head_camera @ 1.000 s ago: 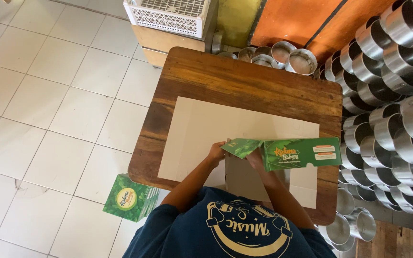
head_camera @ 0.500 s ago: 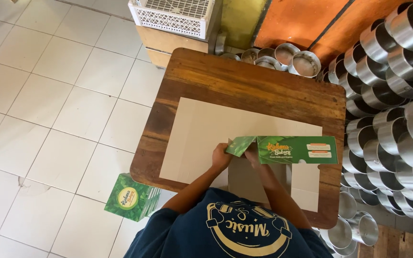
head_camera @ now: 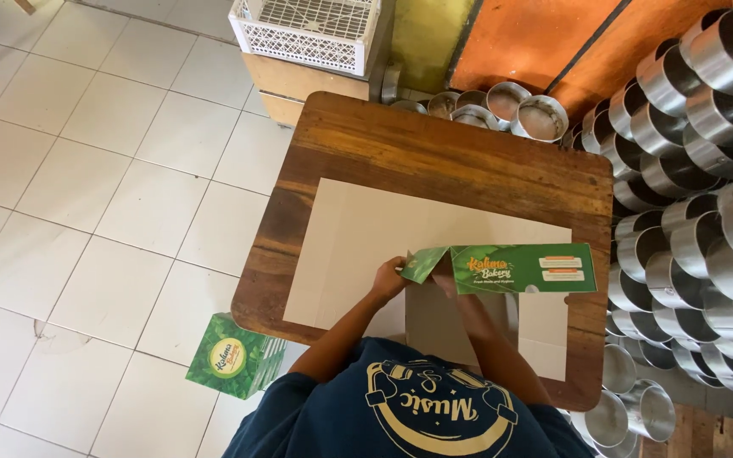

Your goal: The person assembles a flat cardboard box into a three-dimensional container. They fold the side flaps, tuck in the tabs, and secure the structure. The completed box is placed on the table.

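Observation:
A flat green printed carton point(head_camera: 523, 270) stands on its long edge near the front of the wooden table point(head_camera: 434, 140). My left hand point(head_camera: 388, 278) pinches its green end flap point(head_camera: 424, 265), which is bent toward me. My right hand point(head_camera: 450, 284) grips the carton just behind that flap and is partly hidden by it. Under the carton lies a large pale cardboard sheet point(head_camera: 358, 237) that covers most of the tabletop.
A stack of green cartons point(head_camera: 232, 356) sits on the white tiled floor at my left. Many shiny round metal tins point(head_camera: 689, 170) are piled along the right, with more point(head_camera: 511, 106) behind the table. A white plastic crate point(head_camera: 307, 21) rests on a wooden box beyond.
The carton has shifted slightly to the right in my hands. Both hands stay on its left end flap.

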